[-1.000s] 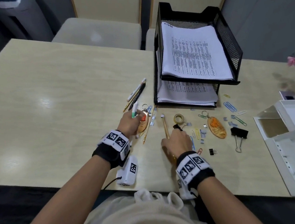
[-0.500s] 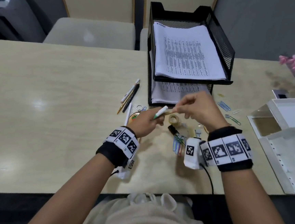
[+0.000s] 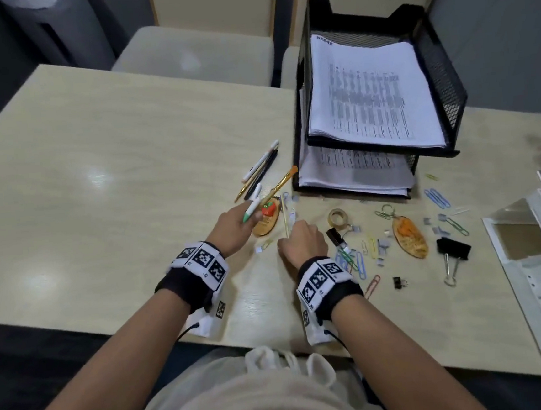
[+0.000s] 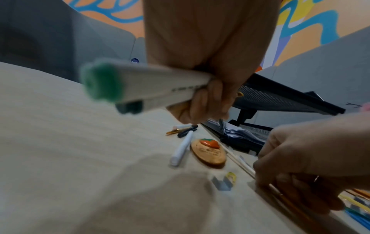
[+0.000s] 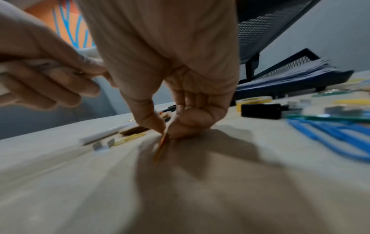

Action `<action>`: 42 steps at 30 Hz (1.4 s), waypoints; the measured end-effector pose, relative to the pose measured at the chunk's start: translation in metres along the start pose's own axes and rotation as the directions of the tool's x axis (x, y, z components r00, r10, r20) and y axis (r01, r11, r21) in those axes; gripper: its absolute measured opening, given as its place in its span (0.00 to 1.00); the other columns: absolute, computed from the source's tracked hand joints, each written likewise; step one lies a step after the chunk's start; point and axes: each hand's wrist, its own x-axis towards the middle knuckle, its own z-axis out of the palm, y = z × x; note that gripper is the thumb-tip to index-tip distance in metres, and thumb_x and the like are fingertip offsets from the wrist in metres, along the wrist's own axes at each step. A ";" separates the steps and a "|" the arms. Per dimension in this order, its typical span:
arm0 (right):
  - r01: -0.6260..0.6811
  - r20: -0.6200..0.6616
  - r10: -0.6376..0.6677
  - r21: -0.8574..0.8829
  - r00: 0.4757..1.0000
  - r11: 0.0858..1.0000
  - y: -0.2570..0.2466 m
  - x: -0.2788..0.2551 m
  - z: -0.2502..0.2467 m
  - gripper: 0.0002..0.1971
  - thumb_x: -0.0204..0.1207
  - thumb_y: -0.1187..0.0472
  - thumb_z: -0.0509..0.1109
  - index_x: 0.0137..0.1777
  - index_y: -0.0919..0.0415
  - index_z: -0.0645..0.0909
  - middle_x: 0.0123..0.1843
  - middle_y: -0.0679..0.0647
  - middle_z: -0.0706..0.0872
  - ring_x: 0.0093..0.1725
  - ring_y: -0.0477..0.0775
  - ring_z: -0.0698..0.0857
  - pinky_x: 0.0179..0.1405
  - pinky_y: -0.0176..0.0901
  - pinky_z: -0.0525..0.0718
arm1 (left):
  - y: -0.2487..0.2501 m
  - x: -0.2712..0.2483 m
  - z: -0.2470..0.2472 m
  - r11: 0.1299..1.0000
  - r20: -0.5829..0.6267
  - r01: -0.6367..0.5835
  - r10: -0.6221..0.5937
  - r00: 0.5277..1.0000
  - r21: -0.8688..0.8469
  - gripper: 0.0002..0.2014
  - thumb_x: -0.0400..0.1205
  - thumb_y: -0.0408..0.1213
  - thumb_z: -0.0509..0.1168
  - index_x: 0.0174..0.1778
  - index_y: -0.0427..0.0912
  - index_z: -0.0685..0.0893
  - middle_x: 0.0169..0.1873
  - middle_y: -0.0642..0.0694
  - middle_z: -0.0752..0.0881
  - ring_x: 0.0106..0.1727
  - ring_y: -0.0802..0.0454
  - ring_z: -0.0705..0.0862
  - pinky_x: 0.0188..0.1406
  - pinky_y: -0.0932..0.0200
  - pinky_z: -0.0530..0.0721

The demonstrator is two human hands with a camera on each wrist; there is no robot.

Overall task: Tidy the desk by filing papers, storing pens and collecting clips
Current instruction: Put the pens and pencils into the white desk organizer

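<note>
Right hand (image 3: 301, 241) is lowered to the desk (image 3: 129, 171), thumb and forefinger pinched on the near end of a thin pencil (image 3: 285, 216) whose long axis runs away toward the paper tray (image 3: 449, 91). Left hand (image 3: 235, 227), just beside, is curled round a green-capped pen (image 3: 252, 208) and a gold pencil (image 3: 280, 184).

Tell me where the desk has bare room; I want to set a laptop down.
Bare: the pale wooden desk left of the loose pens and the left hand. Crowded: right of the right hand, clips, a tape roll and black binder clip below the black mesh paper tray.
</note>
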 end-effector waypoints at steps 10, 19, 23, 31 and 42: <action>0.118 -0.323 0.047 0.472 0.945 0.874 0.113 -0.039 -0.095 0.05 0.73 0.68 0.69 0.38 0.61 0.86 0.35 0.55 0.86 0.34 0.52 0.82 0.40 0.46 0.83 | 0.065 0.021 0.069 0.976 0.198 -0.215 0.218 0.956 -0.035 0.10 0.86 0.37 0.55 0.43 0.41 0.79 0.29 0.53 0.75 0.30 0.58 0.72 0.31 0.63 0.69; 0.276 -0.362 0.376 0.925 0.853 0.262 0.236 -0.079 -0.194 0.08 0.73 0.71 0.71 0.33 0.64 0.82 0.20 0.50 0.79 0.17 0.42 0.73 0.18 0.29 0.70 | 0.198 0.012 0.184 0.858 0.505 -0.489 0.495 0.707 -0.157 0.09 0.85 0.41 0.59 0.40 0.46 0.78 0.27 0.55 0.75 0.26 0.64 0.73 0.32 0.65 0.70; 0.358 -0.437 0.432 0.898 0.789 0.255 0.283 -0.101 -0.223 0.09 0.76 0.67 0.69 0.34 0.62 0.81 0.20 0.48 0.80 0.19 0.42 0.75 0.21 0.30 0.73 | 0.252 0.000 0.232 0.834 0.590 -0.513 0.522 0.616 -0.203 0.10 0.85 0.40 0.59 0.38 0.45 0.77 0.26 0.56 0.73 0.26 0.63 0.72 0.32 0.68 0.70; 0.406 -0.685 0.624 0.727 0.377 0.553 0.385 -0.151 -0.271 0.15 0.80 0.63 0.63 0.30 0.55 0.74 0.15 0.46 0.79 0.12 0.39 0.72 0.14 0.32 0.71 | 0.347 -0.019 0.310 0.733 0.569 -0.680 0.564 0.598 -0.013 0.15 0.87 0.46 0.52 0.42 0.45 0.80 0.39 0.45 0.66 0.47 0.50 0.66 0.47 0.56 0.66; 0.076 -0.671 0.691 0.730 0.269 0.679 0.474 -0.152 -0.262 0.18 0.83 0.59 0.59 0.34 0.69 0.78 0.12 0.49 0.78 0.11 0.40 0.76 0.20 0.31 0.79 | 0.398 -0.005 0.385 0.821 0.336 -0.566 0.557 0.760 -0.081 0.10 0.79 0.36 0.68 0.48 0.33 0.88 0.45 0.37 0.88 0.53 0.41 0.86 0.52 0.60 0.78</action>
